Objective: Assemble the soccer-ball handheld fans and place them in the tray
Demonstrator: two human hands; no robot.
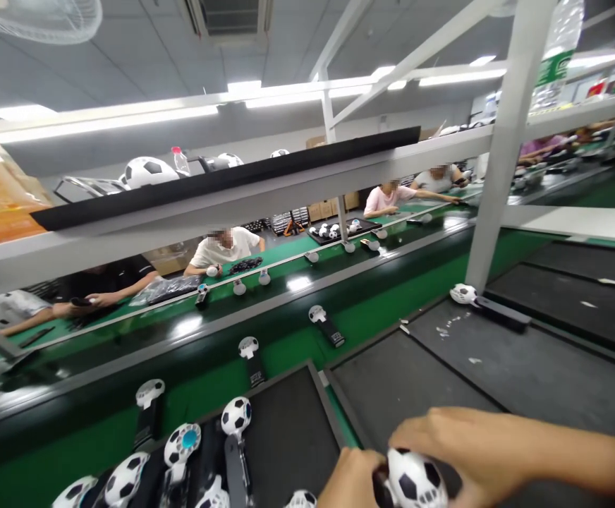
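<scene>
At the bottom edge, my two hands hold a soccer-ball handheld fan (415,480) with a white and black round head. My right hand (439,441) is closed around the head from above and from the right. My left hand (354,478) grips a dark part on the ball's left side; its fingers are partly hidden. To the left, a black tray (291,416) carries several similar fans, among them one with a blue centre (183,443) and one lying on a black handle (236,416).
Single fans (327,326) lie along the green conveyor belt (281,346) ahead. Another fan (490,307) rests on dark trays (445,353) at right. A white post (506,148) and a sloping shelf rail (265,190) cross the view. Co-workers (228,247) sit beyond the belt.
</scene>
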